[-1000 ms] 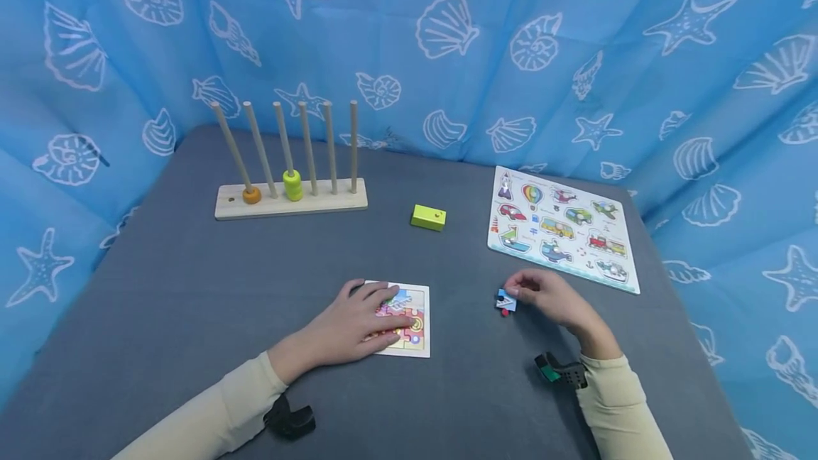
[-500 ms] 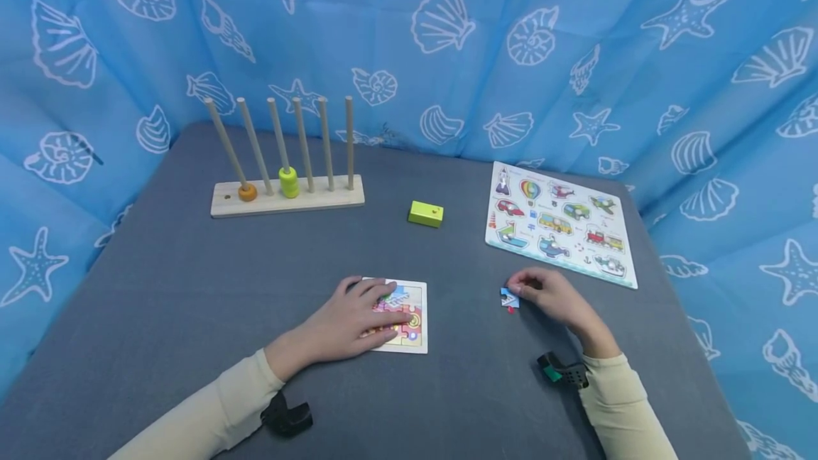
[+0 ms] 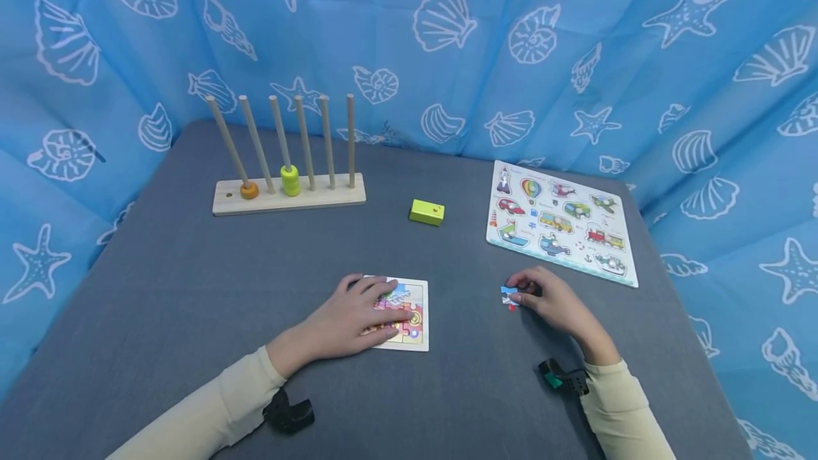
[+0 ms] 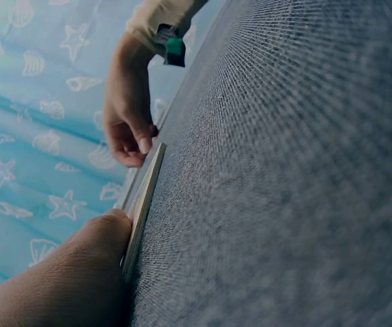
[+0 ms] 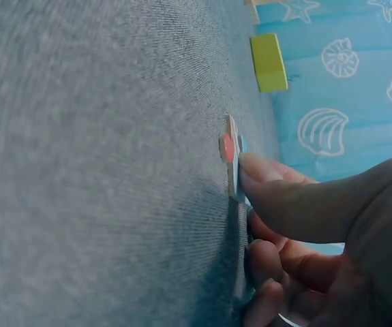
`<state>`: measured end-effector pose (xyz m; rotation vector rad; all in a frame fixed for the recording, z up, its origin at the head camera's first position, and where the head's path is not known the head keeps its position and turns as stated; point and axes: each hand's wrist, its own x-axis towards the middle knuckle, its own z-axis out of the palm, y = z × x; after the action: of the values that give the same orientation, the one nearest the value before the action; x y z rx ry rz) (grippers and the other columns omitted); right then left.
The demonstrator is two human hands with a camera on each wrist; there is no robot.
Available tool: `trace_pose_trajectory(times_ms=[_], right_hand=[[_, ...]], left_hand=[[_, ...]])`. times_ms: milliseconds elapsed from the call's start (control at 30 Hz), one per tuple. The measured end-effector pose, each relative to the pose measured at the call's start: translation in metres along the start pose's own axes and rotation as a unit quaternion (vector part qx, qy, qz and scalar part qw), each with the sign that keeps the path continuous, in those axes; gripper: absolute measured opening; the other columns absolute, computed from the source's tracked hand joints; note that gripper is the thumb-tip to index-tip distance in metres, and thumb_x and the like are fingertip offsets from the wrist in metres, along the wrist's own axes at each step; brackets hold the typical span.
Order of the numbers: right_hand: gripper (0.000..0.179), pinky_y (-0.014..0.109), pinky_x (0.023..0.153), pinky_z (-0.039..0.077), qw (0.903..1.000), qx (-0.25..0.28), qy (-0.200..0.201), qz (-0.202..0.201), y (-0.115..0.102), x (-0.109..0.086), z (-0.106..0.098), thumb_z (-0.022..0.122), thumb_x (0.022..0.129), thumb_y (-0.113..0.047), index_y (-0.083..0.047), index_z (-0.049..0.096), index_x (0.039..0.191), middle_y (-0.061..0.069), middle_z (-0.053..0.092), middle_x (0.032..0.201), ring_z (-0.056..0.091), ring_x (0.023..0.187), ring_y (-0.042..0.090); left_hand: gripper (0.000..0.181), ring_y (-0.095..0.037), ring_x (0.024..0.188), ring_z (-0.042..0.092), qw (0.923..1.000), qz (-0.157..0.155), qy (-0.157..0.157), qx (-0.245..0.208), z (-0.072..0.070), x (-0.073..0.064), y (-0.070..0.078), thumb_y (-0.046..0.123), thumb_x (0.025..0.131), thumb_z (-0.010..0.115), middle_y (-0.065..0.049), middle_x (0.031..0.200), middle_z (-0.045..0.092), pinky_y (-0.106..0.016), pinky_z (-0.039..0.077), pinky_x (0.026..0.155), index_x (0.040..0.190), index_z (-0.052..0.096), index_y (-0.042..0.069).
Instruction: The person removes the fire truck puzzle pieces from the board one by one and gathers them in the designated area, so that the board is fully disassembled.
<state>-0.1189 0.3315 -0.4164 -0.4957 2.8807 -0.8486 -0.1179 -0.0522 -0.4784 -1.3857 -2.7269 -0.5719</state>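
Note:
My left hand [image 3: 351, 321] rests on a small square jigsaw puzzle, its fingers spread over the pink and yellow pieces. The puzzle's pale frame [image 3: 418, 345] shows along the right side, while the hand covers the left part. Off to the right, my right hand [image 3: 552, 304] pinches a loose blue and white jigsaw piece [image 3: 508, 295] with a red tab. In the right wrist view the thumb presses on the face of this jigsaw piece [image 5: 234, 167], which stands nearly edge-on to the camera, close to the grey cloth. The other fingers curl behind it.
A yellow-green block [image 3: 427, 212] lies beyond the hands. At the back left stands a wooden peg rack [image 3: 332, 195] with orange and green beads. A vehicle peg-puzzle board [image 3: 527, 233] lies at the right, behind the right hand. A blue shell-print curtain [image 3: 396, 34] borders the table.
My right thumb has shifted down onto the jigsaw piece, which has turned slightly. The left hand stays on the puzzle. The head view has moved a little.

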Motion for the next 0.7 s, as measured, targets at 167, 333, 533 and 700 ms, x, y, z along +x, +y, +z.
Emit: trace_pose_trajectory(times_ms=[167, 333, 533, 700], right_hand=[[0.013, 0.026, 0.066, 0.041, 1.0, 0.002, 0.004, 0.001, 0.0, 0.0, 0.001, 0.068, 0.086, -0.003, -0.007, 0.068, 0.099, 0.004, 0.058, 0.089, 0.048, 0.077, 0.01], [0.013, 0.027, 0.067, 0.042, 1.0, -0.001, -0.002, 0.008, -0.001, 0.001, 0.001, 0.068, 0.087, -0.005, -0.007, 0.068, 0.1, 0.004, 0.058, 0.089, 0.048, 0.076, 0.011], [0.015, 0.029, 0.066, 0.043, 0.999, -0.025, 0.034, 0.016, -0.026, 0.006, 0.004, 0.067, 0.089, -0.01, -0.005, 0.066, 0.103, 0.002, 0.06, 0.09, 0.051, 0.076, 0.011], [0.015, 0.03, 0.067, 0.047, 0.9986, -0.013, 0.037, -0.036, -0.071, 0.014, 0.023, 0.068, 0.089, -0.012, -0.007, 0.067, 0.102, 0.0, 0.061, 0.091, 0.055, 0.079, 0.009]], left_hand=[[0.041, -0.02, 0.139, 0.032, 1.0, -0.003, -0.002, 0.001, -0.001, 0.0, 0.001, 0.054, 0.098, 0.039, 0.001, 0.151, 0.038, -0.054, 0.026, 0.105, 0.139, 0.042, 0.05], [0.051, -0.018, 0.137, 0.034, 0.9999, -0.016, -0.003, -0.004, -0.002, -0.001, 0.001, 0.055, 0.098, 0.039, 0.002, 0.149, 0.041, -0.052, 0.027, 0.105, 0.146, 0.039, 0.037], [0.057, -0.014, 0.135, 0.036, 0.9994, -0.032, 0.011, -0.009, -0.001, 0.0, 0.0, 0.052, 0.099, 0.038, 0.005, 0.146, 0.043, -0.049, 0.026, 0.106, 0.148, 0.038, 0.023], [0.054, -0.013, 0.132, 0.039, 0.9991, -0.038, 0.018, -0.005, -0.002, 0.001, 0.0, 0.051, 0.099, 0.041, 0.005, 0.144, 0.046, -0.048, 0.029, 0.105, 0.146, 0.041, 0.024]])
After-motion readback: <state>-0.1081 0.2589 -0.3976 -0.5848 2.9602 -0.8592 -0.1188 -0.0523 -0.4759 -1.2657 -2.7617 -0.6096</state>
